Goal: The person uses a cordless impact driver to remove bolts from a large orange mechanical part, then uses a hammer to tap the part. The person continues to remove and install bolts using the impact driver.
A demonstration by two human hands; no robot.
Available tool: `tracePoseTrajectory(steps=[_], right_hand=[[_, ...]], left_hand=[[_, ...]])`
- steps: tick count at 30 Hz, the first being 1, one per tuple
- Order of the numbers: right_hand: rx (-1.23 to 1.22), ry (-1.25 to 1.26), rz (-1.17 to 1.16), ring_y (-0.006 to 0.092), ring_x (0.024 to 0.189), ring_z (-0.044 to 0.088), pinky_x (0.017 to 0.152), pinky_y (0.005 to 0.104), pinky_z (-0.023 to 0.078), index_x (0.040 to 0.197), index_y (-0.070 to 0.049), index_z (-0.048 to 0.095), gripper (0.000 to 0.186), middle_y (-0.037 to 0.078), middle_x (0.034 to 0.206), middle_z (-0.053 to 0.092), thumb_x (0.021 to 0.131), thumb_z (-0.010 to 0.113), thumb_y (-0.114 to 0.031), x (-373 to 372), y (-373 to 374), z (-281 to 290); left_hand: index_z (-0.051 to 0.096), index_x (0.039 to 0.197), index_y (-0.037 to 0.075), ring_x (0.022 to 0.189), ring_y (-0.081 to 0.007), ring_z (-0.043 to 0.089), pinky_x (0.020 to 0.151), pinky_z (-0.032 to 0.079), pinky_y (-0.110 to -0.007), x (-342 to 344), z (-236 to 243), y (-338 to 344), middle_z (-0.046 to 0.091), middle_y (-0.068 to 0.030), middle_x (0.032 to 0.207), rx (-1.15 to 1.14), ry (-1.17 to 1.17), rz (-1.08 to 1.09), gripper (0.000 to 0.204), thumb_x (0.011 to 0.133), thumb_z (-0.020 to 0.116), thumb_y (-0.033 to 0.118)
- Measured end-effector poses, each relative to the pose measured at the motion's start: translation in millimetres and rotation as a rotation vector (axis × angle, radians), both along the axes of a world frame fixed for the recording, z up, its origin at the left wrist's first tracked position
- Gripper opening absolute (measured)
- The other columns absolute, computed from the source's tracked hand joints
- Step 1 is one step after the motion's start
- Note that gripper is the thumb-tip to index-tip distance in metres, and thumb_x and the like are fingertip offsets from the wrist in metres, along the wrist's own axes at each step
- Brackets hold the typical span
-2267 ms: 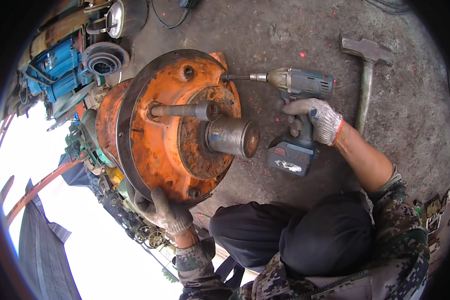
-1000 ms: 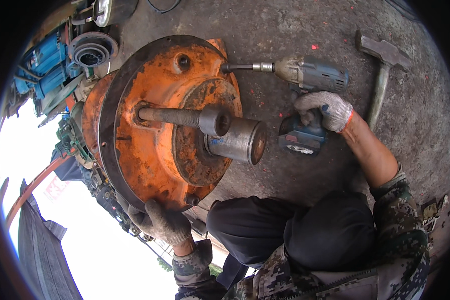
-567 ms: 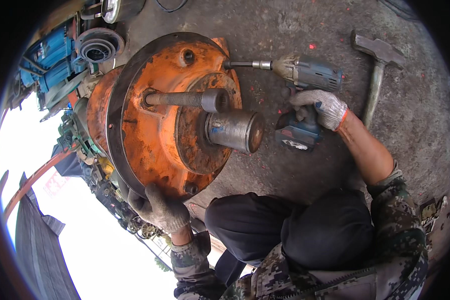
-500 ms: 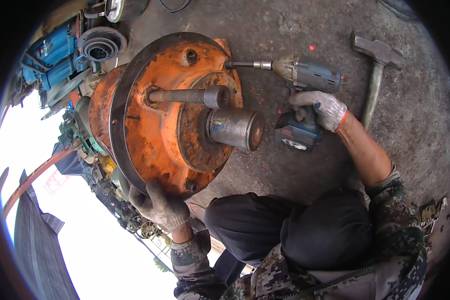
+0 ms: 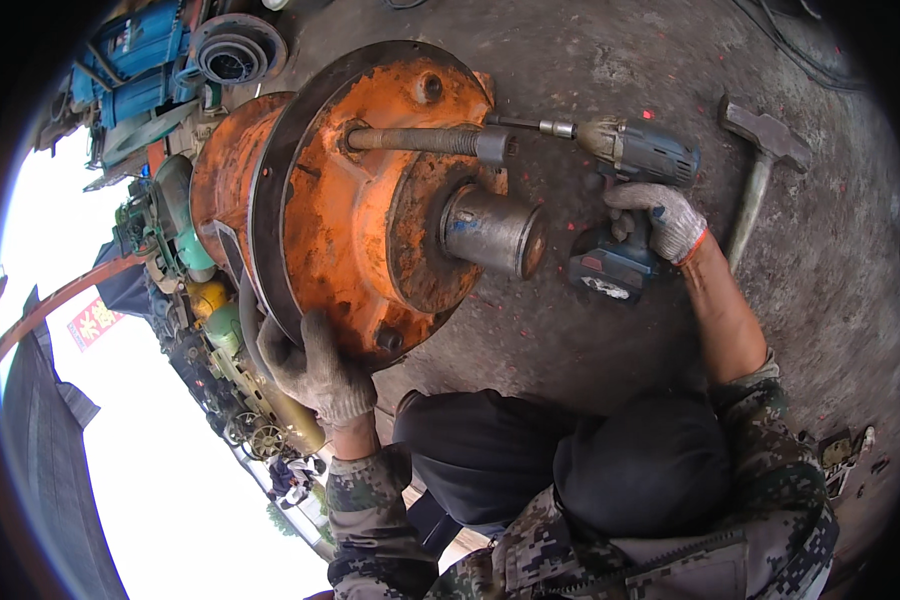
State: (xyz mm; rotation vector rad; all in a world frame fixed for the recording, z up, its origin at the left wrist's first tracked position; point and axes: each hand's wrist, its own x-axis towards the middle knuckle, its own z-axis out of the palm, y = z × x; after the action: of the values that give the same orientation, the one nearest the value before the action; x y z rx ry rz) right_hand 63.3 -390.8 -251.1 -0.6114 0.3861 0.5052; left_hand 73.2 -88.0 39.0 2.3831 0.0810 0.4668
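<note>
A rusty orange housing [image 5: 320,240] with a dark round flange has a steel shaft [image 5: 485,230] and a long threaded bolt [image 5: 410,138] protruding from its face. My left hand [image 5: 320,370], in a knitted glove, grips the flange's lower left rim. In my gloved right hand [image 5: 660,215] is a cordless impact driver [image 5: 640,150], held upright by its handle. Its socket and slim extension [image 5: 555,129] reach the upper right edge of the housing, where the tip's seating is hard to make out.
A sledgehammer [image 5: 765,140] lies right of the driver on the stained concrete. Cables [image 5: 800,55] lie at upper right. Blue machinery [image 5: 135,60], a ringed metal part [image 5: 230,55] and assorted green machine parts [image 5: 180,220] crowd the left. My bent knees are below.
The housing sits higher and further right in view, with the long bolt higher relative to the shaft. Both my hands keep their holds; the surroundings have shifted with the camera.
</note>
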Motion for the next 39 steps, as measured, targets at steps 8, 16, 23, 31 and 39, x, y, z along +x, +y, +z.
tracePoseTrajectory(steps=[8, 16, 23, 31, 39], right_hand=[[0.109, 0.147, -0.139, 0.0121, 0.060, 0.061, 0.056, 0.0293, 0.051, 0.105, -0.003, 0.070, 0.017, 0.002, 0.076, 0.063, 0.090, 0.072, -0.010, 0.5, 26.3, 41.0], [-0.117, -0.061, -0.017, 0.0125, 0.056, 0.056, 0.053, 0.0286, 0.047, 0.114, 0.003, 0.070, 0.037, 0.003, 0.068, 0.059, 0.084, 0.070, -0.018, 17.6, -4.8, 30.1], [-0.158, -0.055, 0.023, 0.0151, 0.058, 0.056, 0.055, 0.0300, 0.048, 0.110, 0.002, 0.068, 0.030, 0.005, 0.070, 0.060, 0.087, 0.067, -0.017, 8.1, -12.5, 16.1], [-0.072, -0.129, -0.131, 0.0182, 0.058, 0.055, 0.058, 0.0340, 0.048, 0.118, 0.004, 0.062, 0.042, 0.007, 0.072, 0.058, 0.085, 0.072, -0.019, -41.5, -13.7, 45.3], [0.032, -0.573, 0.077, 0.0186, 0.062, 0.054, 0.062, 0.0332, 0.044, 0.128, 0.000, 0.057, 0.054, 0.005, 0.072, 0.058, 0.086, 0.083, -0.022, -112.5, 21.6, 91.5]], left_hand=[[0.067, 0.113, -0.006, 0.109, -0.0197, 0.061, 0.095, 0.050, -0.035, -1.8, -9.2, 19.2, 0.063, -0.0138, 0.130, -0.068, -0.066, 0.003, 0.026, 0.094, 0.071, 0.012], [0.063, 0.123, -0.002, 0.106, -0.0148, 0.061, 0.100, 0.048, -0.032, -9.6, -8.5, 16.2, 0.067, -0.0068, 0.117, -0.175, -0.011, 0.132, 0.036, 0.091, 0.079, 0.005], [0.065, 0.121, -0.002, 0.105, -0.0145, 0.061, 0.099, 0.048, -0.032, -9.5, -10.1, 17.7, 0.068, -0.0068, 0.116, -0.162, -0.018, 0.132, 0.037, 0.089, 0.082, 0.005], [0.067, 0.121, -0.004, 0.103, -0.0149, 0.063, 0.095, 0.051, -0.032, -9.0, -14.3, 18.6, 0.070, -0.0072, 0.112, -0.201, -0.056, 0.089, 0.041, 0.086, 0.087, 0.007], [0.073, 0.117, -0.002, 0.094, -0.0138, 0.069, 0.086, 0.056, -0.031, -14.0, -12.6, 30.8, 0.076, -0.0089, 0.105, -0.427, -0.165, 0.052, 0.032, 0.101, 0.075, 0.025]])
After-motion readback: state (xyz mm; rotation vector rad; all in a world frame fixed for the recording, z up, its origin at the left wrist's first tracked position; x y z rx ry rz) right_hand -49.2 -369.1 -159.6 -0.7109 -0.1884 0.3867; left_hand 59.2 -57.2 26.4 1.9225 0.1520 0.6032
